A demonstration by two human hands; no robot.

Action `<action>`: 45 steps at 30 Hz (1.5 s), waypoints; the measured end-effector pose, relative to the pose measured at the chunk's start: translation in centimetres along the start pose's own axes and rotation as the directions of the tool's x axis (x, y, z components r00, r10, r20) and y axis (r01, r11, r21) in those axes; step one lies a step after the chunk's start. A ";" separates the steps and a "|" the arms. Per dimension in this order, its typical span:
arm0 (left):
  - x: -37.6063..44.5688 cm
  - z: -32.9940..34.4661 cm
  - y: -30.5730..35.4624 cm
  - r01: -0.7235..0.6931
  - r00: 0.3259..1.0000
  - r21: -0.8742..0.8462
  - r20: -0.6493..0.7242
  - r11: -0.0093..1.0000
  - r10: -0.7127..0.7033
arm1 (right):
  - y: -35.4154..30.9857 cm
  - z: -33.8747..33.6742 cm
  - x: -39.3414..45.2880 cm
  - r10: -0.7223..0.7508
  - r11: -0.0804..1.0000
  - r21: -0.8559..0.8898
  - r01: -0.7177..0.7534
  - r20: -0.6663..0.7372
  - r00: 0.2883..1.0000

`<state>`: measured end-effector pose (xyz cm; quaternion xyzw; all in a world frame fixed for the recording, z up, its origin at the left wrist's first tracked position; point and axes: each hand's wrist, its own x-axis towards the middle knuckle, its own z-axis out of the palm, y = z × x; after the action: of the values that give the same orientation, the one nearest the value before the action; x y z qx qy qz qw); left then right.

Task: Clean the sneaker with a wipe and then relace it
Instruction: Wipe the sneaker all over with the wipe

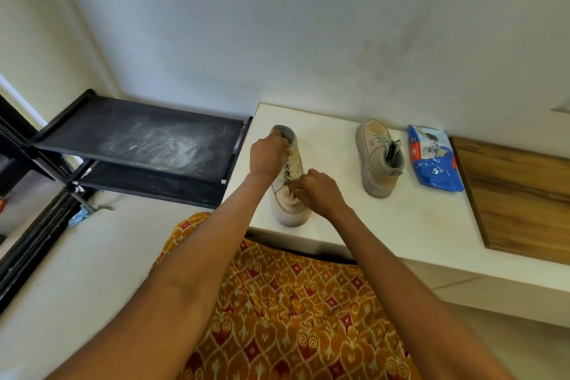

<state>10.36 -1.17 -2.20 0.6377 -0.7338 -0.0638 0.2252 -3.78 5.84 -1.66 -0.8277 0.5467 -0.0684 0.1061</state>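
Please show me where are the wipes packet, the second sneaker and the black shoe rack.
wipes packet (435, 168): head view, on its blue lower half.
second sneaker (377, 173): head view, on its beige side panel.
black shoe rack (148, 136): head view, on its dusty top shelf.

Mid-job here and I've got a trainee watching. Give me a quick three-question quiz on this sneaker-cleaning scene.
1. True or false: the left hand grips the near sneaker at its heel collar.
2. What does the right hand press on that sneaker's toe? A) brush B) white wipe C) sponge
3. What lies between the second sneaker and the wooden panel?

Key: 1 true. 2 B. 3 the blue wipes packet.
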 end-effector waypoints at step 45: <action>2.8 -4.4 -1.6 -0.311 0.903 0.042 0.325 0.950 0.281 | 4.0 3.2 0.0 0.431 0.751 0.576 -0.323 -0.058 0.900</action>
<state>13.36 -3.34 1.83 0.5101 -0.8508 -0.0956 0.0826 -6.60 4.70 -5.79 -0.6228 0.6667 -0.2780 0.3005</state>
